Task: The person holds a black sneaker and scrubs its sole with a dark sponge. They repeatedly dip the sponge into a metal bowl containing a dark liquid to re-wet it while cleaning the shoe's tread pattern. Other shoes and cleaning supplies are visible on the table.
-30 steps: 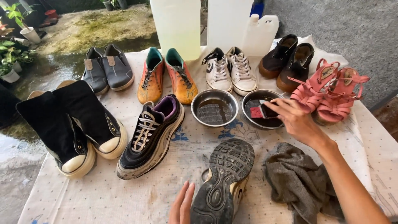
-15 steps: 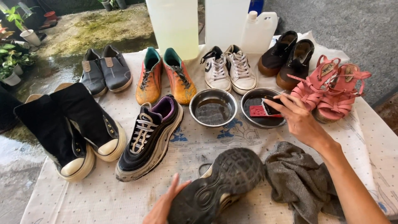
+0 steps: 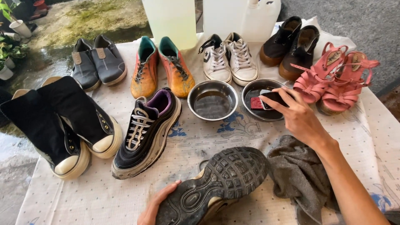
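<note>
Sneaker (image 3: 216, 185), sole up at the bench's near edge, looks light and flexible with grippy tread; left hand (image 3: 156, 204) cups its heel, fingers curled underneath. Right hand (image 3: 298, 116) pinches a dark sponge (image 3: 273, 99) over the steel bowl (image 3: 266, 112) beyond.

Shiny steel bowl (image 3: 212, 100), matt grey cloth rag (image 3: 300, 175), rough rubber sole (image 3: 221, 183) (dusty), printed cloth table cover (image 3: 250, 129)
</note>
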